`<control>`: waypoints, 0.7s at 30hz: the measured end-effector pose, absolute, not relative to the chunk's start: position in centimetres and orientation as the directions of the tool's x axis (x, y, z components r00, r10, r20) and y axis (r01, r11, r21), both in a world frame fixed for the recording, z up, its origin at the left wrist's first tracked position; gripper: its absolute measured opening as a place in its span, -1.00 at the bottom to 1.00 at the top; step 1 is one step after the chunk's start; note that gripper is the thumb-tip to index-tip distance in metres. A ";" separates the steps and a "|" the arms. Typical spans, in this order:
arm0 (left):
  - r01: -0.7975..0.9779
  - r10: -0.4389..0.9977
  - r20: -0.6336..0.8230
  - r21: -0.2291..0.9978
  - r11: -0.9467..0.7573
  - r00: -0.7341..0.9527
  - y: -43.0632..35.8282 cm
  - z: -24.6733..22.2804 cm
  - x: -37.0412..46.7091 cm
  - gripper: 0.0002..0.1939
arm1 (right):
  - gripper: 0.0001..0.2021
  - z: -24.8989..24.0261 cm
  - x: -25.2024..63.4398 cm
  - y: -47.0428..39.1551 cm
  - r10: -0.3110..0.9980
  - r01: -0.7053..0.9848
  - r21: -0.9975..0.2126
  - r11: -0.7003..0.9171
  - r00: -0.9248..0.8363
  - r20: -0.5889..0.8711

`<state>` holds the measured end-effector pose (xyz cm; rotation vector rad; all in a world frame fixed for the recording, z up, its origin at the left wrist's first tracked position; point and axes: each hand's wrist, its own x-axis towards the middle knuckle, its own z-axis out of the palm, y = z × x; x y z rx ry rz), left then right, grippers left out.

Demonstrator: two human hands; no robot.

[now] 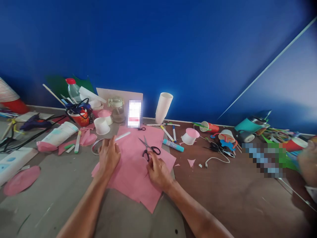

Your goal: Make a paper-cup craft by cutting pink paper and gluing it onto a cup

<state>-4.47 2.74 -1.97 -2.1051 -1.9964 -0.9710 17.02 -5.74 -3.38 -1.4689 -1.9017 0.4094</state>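
Observation:
Pink paper sheets (pixel 133 175) lie overlapping on the table in front of me. My left hand (pixel 109 153) is over their left edge, fingers curled, beside a roll of clear tape (pixel 96 147); a thin white stick (pixel 123 136) lies just past its fingertips. Black-handled scissors (pixel 145 142) rest on the paper with blades pointing away. My right hand (pixel 158 172) is at the near handle loop of the scissors, its fingers pinched together; whether they hold the handle or something small is hidden.
White cups (pixel 101 126), a glass jar (pixel 117 110), and a blurred bright screen (pixel 135 114) stand behind. A cup stack (pixel 163 107) leans near the blue wall. Right of the paper lie a glue stick (pixel 173 145) and markers (pixel 167 133). Another person's hand (pixel 308 162) is at far right.

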 end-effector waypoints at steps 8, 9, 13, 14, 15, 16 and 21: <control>0.933 0.890 0.437 0.357 -0.041 -0.128 2.8 -2.2 -4.3 -0.41 | -0.66 -3.5 17.9 -5.1 0.894 0.751 -0.581 0.313 -0.028 0.446; 0.932 0.883 0.449 0.360 -0.043 -0.132 2.8 -2.2 -4.2 -0.41 | -0.67 -3.5 17.9 -5.1 0.889 0.784 -0.542 0.301 -0.025 0.457; 0.880 0.857 0.515 0.402 -0.253 0.011 2.5 -2.3 -3.6 -0.61 | -0.68 -3.1 18.0 -5.2 0.886 0.856 -0.454 0.247 -0.009 0.465; 0.849 0.848 0.523 0.410 -0.334 0.081 2.3 -2.3 -3.4 -0.66 | -0.68 -2.9 18.0 -5.2 0.884 0.859 -0.452 0.239 0.000 0.468; 0.816 0.837 0.527 0.412 -0.405 0.149 2.2 -2.5 -3.1 -0.70 | -0.68 -2.8 18.0 -5.2 0.881 0.860 -0.453 0.235 0.008 0.473; 0.788 0.824 0.528 0.409 -0.460 0.206 2.0 -2.6 -2.8 -0.72 | -0.69 -2.7 18.0 -5.2 0.879 0.860 -0.454 0.233 0.014 0.477; 0.742 0.798 0.520 0.396 -0.541 0.305 1.6 -3.3 -1.9 -0.76 | -0.72 -2.4 18.4 -5.0 0.887 0.885 -0.428 0.182 0.041 0.461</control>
